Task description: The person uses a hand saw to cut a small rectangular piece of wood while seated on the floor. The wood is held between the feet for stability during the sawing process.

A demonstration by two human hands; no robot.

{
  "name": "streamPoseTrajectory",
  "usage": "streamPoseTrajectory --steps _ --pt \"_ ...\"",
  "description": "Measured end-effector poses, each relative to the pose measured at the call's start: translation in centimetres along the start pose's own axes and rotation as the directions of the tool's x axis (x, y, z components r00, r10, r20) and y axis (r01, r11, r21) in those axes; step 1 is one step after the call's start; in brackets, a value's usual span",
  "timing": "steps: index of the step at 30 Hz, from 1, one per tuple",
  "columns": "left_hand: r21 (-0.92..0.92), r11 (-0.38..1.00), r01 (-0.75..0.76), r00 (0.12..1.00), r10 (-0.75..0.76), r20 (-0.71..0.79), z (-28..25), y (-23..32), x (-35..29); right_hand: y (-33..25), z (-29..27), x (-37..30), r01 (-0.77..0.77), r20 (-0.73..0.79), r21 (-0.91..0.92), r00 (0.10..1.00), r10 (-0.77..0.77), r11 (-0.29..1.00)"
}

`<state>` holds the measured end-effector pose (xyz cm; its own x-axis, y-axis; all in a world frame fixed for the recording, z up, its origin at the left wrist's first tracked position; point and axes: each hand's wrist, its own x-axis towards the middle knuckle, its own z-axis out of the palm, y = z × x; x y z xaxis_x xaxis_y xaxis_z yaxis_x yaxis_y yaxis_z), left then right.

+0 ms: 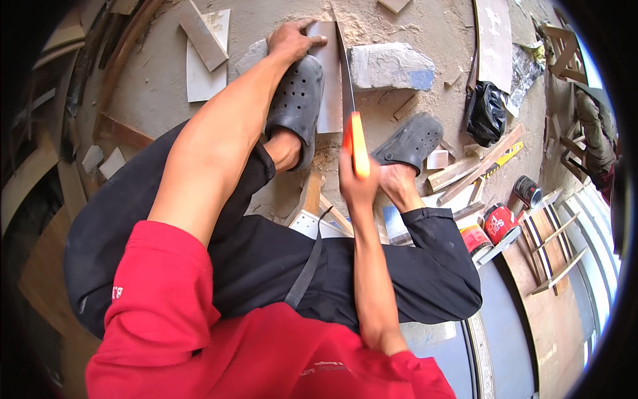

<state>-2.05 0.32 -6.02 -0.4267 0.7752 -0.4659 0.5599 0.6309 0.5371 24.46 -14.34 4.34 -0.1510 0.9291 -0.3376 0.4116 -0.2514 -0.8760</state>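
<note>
We have the right hand point(359, 183) closed around the orange handle of a handsaw point(357, 136); the hand is motion-blurred, fingers not separable. Blade points away from us, running lengthwise along the right edge of a flat, gray-brown board point(327, 93). Can't tell from this angle whether the teeth are in the material.

Left hand point(291, 41) is at the board's far left corner, thumb laid over the top face, other fingers bent near the far edge. Can't tell whether it clamps the board or only presses; underside is hidden.

Board sits between our feet. Left black clog point(299, 93) overlaps its left edge; can't tell how much weight is on it. Right black clog point(410, 141) is apart from the board, on the right. A rough concrete block point(391, 66) lies just right of the blade, blue patch on its near right corner. Sawdust point(372, 28) covers the ground beyond.

Around us: wood strip point(203, 36) across a white panel point(205, 81) at far left; black plastic bag point(487, 114) to the right; yellow spirit level point(506, 159) beside wood offcuts point(454, 172); red can point(500, 223) and black can point(528, 191) near each other on the right.
</note>
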Motion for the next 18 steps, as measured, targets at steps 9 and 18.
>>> streamPoseTrajectory --steps 9,18 --pt "0.010 1.000 0.029 0.998 -0.029 -0.056 0.0 -1.1 -0.3 -1.9 -2.7 -4.4 0.148 -0.071 -0.016 0.986 -0.148 0.989" --pt "-0.001 0.999 0.049 0.994 -0.048 -0.096 0.6 -1.3 0.6 0.4 -2.7 -2.1 0.154 -0.047 -0.008 0.987 -0.154 0.988"
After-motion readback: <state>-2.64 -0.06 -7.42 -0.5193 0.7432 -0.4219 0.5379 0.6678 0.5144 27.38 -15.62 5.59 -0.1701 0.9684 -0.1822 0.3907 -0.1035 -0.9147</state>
